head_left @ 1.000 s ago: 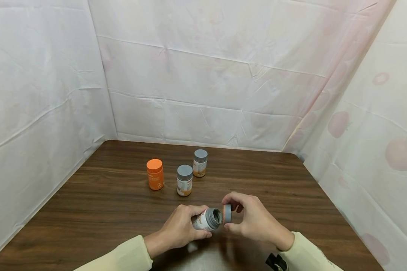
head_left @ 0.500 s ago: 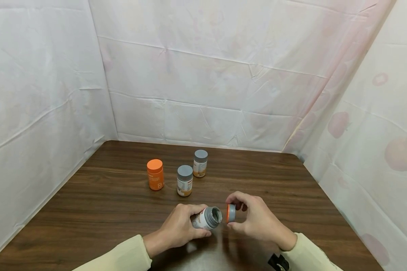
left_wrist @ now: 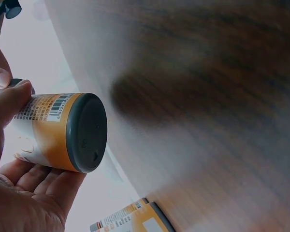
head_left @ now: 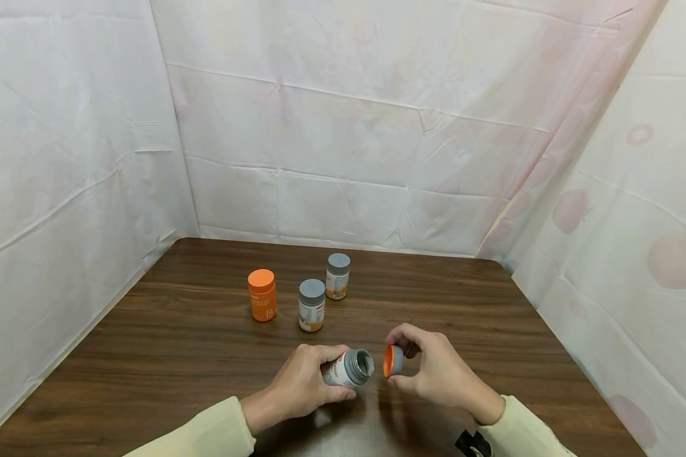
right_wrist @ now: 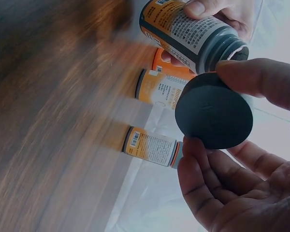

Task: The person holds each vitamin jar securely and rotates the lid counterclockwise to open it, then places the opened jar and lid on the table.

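My left hand (head_left: 302, 384) grips a white and orange supplement bottle (left_wrist: 50, 130) round its body. Tilted to the right, the bottle shows its bare grey threaded neck (head_left: 359, 366). Just right of that mouth, my right hand (head_left: 434, 371) pinches the bottle's cap (head_left: 393, 360) between thumb and fingers. The cap is grey outside with an orange inside, which faces left toward the neck, a small gap apart. In the right wrist view the cap's flat grey top (right_wrist: 213, 111) faces the camera, and the left thumb lies along the bottle's label.
Beyond the hands stand an orange bottle (head_left: 262, 296) and two capped grey-lidded bottles, one nearer (head_left: 311, 306) and one farther back (head_left: 338, 277). The dark wood table (head_left: 463, 298) ends at white curtains (head_left: 343, 127) at the back and sides.
My right hand has drawn the cap rightward, away from the bottle's neck, and turned it so more of its orange inside shows. The left hand and bottle have stayed almost still.
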The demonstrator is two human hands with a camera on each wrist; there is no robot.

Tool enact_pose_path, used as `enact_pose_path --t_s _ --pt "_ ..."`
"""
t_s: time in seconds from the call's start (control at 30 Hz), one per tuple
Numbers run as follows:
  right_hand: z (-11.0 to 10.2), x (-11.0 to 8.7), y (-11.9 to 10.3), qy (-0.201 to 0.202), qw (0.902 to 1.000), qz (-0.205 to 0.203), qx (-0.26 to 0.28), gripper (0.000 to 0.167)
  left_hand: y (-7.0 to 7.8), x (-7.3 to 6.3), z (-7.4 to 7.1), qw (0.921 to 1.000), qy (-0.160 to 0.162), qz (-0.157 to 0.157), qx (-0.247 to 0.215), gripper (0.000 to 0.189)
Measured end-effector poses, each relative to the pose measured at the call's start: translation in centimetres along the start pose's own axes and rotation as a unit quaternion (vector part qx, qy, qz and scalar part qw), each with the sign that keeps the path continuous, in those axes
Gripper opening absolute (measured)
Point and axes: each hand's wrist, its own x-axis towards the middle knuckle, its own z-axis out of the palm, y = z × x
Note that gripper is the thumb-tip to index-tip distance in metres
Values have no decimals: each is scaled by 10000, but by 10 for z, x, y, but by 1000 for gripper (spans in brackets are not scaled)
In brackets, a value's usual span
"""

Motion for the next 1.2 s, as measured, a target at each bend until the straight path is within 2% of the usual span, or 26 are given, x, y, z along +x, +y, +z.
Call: enact_pose_path --t_s 0.37,0.77,1.2 --pt "3 -4 6 133 9996 110 215 50 -1 -3 1 10000 57 35 -21 44" --pt "-1 -7 11 264 9993 258 99 54 -2 -3 0 10000 62 -19 -10 43" --pt "-8 -9 13 234 9971 717 118 49 0 -6 -3 9999 128 -35 -59 45"
